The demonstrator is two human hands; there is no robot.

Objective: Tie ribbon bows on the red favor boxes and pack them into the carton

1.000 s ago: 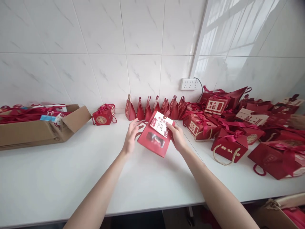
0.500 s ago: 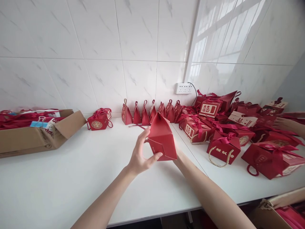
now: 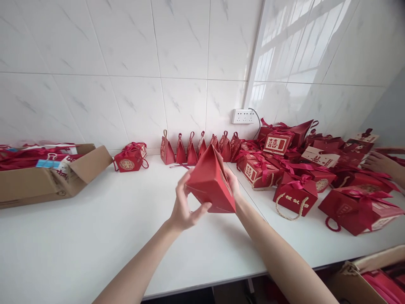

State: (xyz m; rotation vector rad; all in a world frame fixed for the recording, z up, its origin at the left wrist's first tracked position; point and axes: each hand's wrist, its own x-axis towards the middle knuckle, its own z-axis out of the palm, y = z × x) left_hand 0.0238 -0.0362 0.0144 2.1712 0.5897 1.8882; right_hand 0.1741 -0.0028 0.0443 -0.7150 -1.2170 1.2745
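Between my two hands, above the white table (image 3: 133,236), is a red paper gift box (image 3: 207,183) with a pointed top, tilted so its base faces me. My left hand (image 3: 186,202) grips its left side, thumb along the lower edge and fingers behind. On the right side, my right hand (image 3: 233,183) is closed around the box, its fingers partly hidden by it. Behind the box, several small triangular red boxes (image 3: 167,150) with loop handles stand in a row along the wall.
A cardboard carton (image 3: 41,185) of red ribbons stands at the left, beside a red ribboned box (image 3: 128,159). Many red gift boxes (image 3: 295,194) are heaped at the right, where another person's hand (image 3: 379,164) reaches in. A power strip (image 3: 243,116) hangs on the wall. Another carton (image 3: 354,278) sits lower right.
The red gift box has been turned in my hands, so a different side now shows. My right hand has come up along its right side. The view has shifted slightly.
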